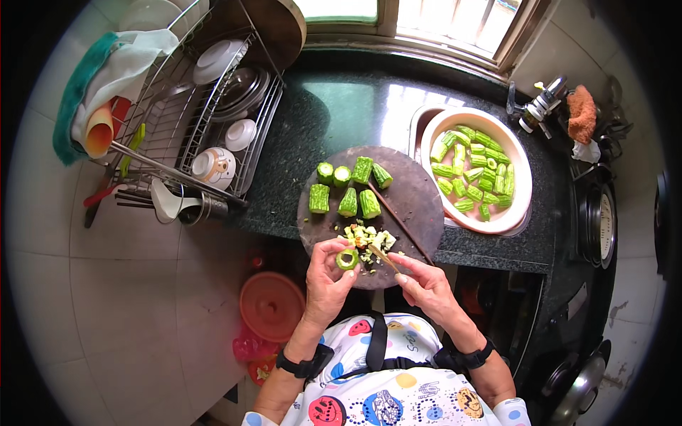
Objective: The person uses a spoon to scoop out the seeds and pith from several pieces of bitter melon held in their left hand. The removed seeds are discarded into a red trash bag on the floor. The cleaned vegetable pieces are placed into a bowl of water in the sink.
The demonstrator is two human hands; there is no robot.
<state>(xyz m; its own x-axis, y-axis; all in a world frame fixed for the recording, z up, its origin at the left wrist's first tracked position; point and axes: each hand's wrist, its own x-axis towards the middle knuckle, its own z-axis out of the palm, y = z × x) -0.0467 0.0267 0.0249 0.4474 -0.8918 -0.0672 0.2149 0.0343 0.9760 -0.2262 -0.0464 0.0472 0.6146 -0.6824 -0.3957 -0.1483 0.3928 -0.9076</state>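
Note:
My left hand holds a hollowed piece of ridged green gourd between thumb and fingers, its ring-shaped end facing up. My right hand grips a thin, light brown tool, its tip near the scraped pulp; its exact kind is unclear. Both hands are over the near edge of a round, dark cutting board. A heap of pale pulp and seeds lies just beyond them. Several gourd pieces stand or lie farther back on the board, and a dark chopstick-like stick lies slantwise across its right side.
A pale plastic basin of water and cut gourd pieces sits over the sink, right of the board. At left stands a wire dish rack with bowls. A faucet is behind the basin. A red lidded container is below the counter.

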